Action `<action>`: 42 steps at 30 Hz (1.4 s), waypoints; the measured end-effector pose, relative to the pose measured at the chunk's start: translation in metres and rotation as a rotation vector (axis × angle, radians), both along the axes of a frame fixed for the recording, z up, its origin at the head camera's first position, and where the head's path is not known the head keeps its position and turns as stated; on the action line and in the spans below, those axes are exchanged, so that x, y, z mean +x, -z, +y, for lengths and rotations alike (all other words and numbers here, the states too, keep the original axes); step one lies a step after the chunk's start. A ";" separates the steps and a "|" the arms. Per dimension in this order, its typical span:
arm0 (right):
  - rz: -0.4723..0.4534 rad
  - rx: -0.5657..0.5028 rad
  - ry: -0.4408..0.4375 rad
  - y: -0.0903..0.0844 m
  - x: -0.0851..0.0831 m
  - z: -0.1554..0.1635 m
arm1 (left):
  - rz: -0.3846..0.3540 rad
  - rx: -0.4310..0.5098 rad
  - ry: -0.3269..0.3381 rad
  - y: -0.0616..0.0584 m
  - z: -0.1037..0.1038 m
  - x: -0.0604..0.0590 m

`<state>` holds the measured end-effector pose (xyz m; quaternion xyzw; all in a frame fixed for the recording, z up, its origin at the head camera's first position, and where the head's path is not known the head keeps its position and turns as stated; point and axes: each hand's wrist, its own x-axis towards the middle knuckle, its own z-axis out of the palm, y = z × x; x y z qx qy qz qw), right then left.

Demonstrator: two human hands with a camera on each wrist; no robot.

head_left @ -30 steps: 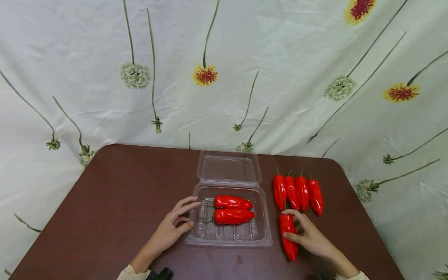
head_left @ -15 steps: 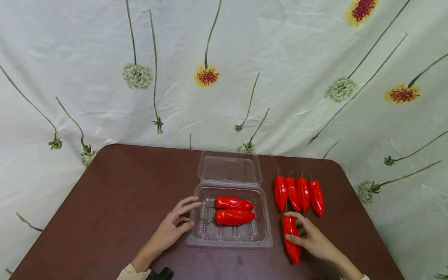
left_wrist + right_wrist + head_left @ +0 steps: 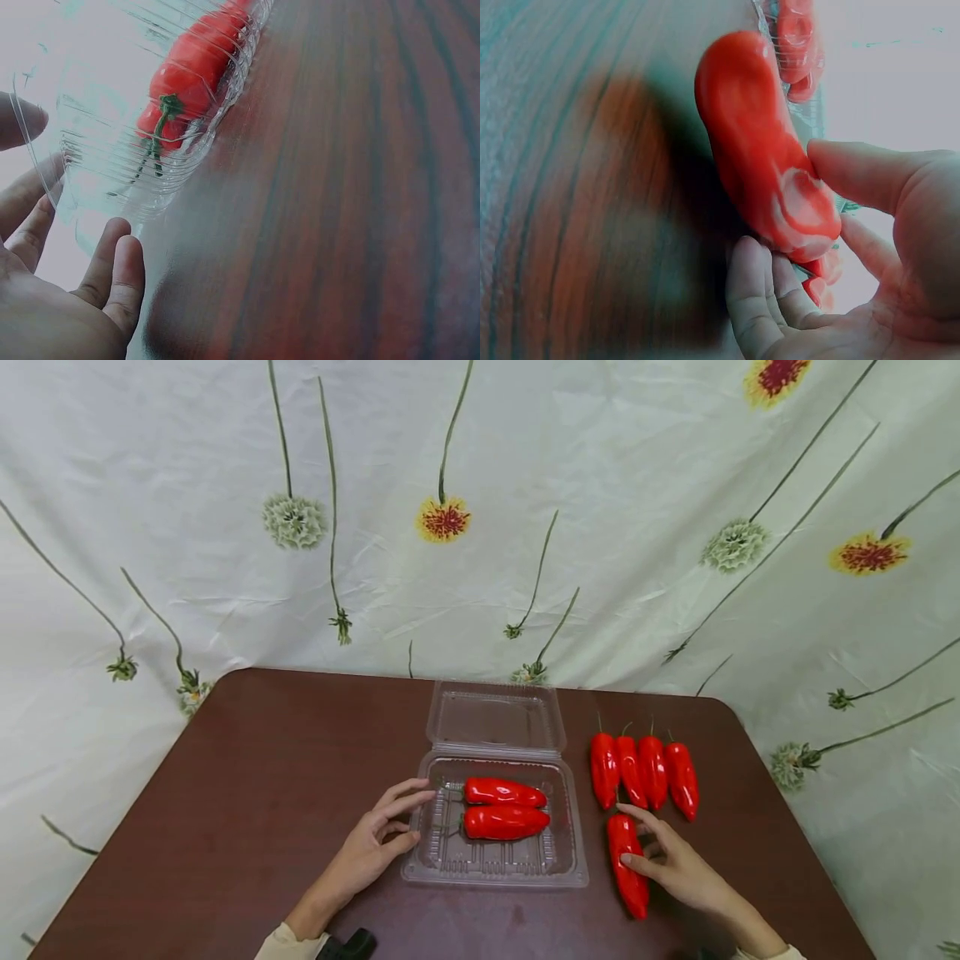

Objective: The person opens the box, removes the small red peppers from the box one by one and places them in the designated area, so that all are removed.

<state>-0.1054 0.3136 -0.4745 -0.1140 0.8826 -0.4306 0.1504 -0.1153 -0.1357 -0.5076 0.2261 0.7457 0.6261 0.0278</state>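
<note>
Little has shifted since earlier frames: right hand [image 3: 675, 868] still pinches the loose pepper [image 3: 627, 864] between thumb and fingertips beside the clamshell tray [image 3: 570, 868] near the table's front edge; left hand [image 3: 375, 847], fingers relaxed, steadies the tray. Risk: glossy skin could slip from the light grip.

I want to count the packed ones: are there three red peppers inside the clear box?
No, the clear box holds only two red peppers, lying side by side.
</note>
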 end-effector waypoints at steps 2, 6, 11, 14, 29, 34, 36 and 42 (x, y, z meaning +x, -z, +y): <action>0.000 0.008 0.000 -0.001 0.001 0.002 | 0.001 0.000 0.000 0.000 0.000 0.000; 0.015 0.015 0.007 0.000 0.002 0.003 | 0.003 -0.008 -0.003 -0.002 0.001 -0.001; 0.032 0.018 0.012 0.000 0.003 0.004 | -0.007 -0.016 -0.005 -0.003 0.004 -0.001; 0.037 0.016 0.022 -0.001 0.003 0.005 | -0.001 -0.014 -0.005 -0.003 0.005 -0.002; 0.012 0.012 0.051 -0.002 0.003 0.006 | -0.007 0.004 -0.004 -0.003 0.003 0.001; 0.047 0.016 0.029 -0.001 0.004 0.007 | -0.009 0.014 -0.003 -0.003 0.003 0.002; 0.055 0.021 0.025 -0.001 0.004 0.007 | -0.009 0.024 -0.001 -0.003 0.003 0.002; 0.042 0.039 0.039 0.000 0.002 0.005 | -0.012 0.048 0.002 -0.003 0.002 0.002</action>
